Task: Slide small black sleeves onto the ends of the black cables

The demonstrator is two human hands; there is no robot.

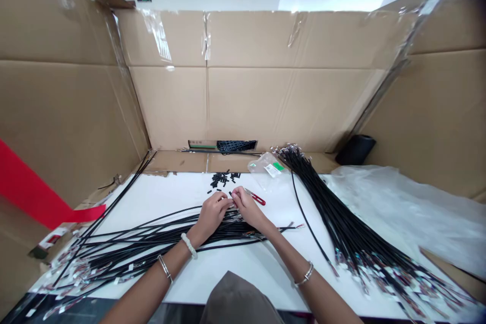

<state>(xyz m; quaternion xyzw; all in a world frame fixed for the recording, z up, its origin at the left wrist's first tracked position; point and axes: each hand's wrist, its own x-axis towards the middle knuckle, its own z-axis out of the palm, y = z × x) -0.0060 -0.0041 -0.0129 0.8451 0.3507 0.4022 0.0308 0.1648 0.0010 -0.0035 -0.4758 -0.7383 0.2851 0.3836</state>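
Observation:
My left hand [214, 210] and my right hand [245, 203] meet at the middle of the white table [273, 263]. Fingers of both are pinched together. A small black piece [230, 194] shows at the right fingertips; what the left fingers pinch is too small to make out. Beneath my hands a bundle of black cables [152, 243] stretches to the left, its ends carrying thin wires and white tags. Just beyond the fingertips lies a pile of short black pieces [220, 178]. A red-handled cutter [258, 198] rests beside my right hand.
A thick bundle of black cables [326, 202] runs down the right side. Near it are a clear bag [266, 167], plastic sheeting [410, 207] and a black roll [356, 150]. Red material [38, 197] hangs at the left. Cardboard walls [243, 101] surround the table.

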